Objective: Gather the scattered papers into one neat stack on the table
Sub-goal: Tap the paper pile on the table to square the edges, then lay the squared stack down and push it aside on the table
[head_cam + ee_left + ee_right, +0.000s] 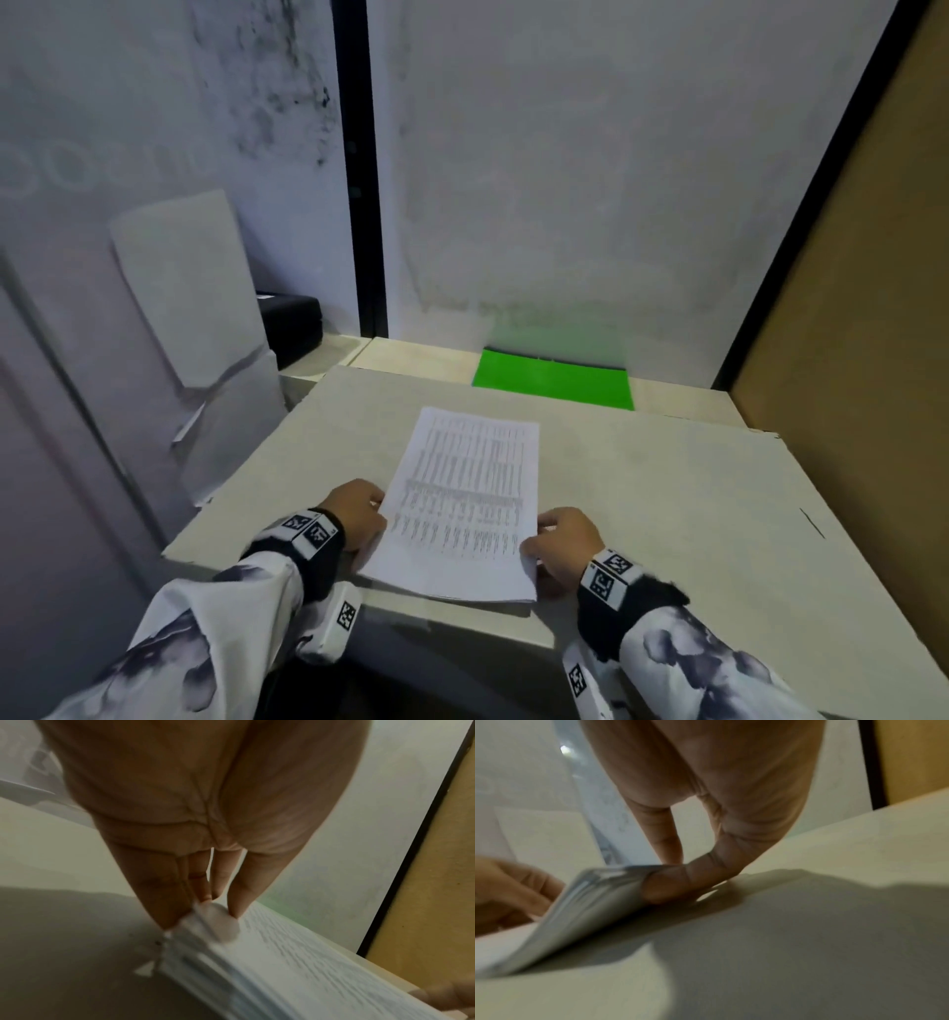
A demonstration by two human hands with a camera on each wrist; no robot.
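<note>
A stack of printed papers point(462, 509) lies near the front edge of the pale table point(667, 514), its long side running away from me. My left hand point(377, 506) holds the stack's left edge, fingertips point(174, 914) against the side of the sheets and thumb on top. My right hand point(536, 539) pinches the right edge near the front corner, thumb point(675, 884) under the sheets and a finger on top. In the right wrist view that side of the paper stack point(582, 902) is lifted and bowed off the table.
A bright green sheet point(552, 383) lies flat at the back of the table against the wall. A black case point(290, 324) sits at the back left. Large white sheets point(190, 308) lean against the left wall. A brown panel point(862, 308) bounds the right side.
</note>
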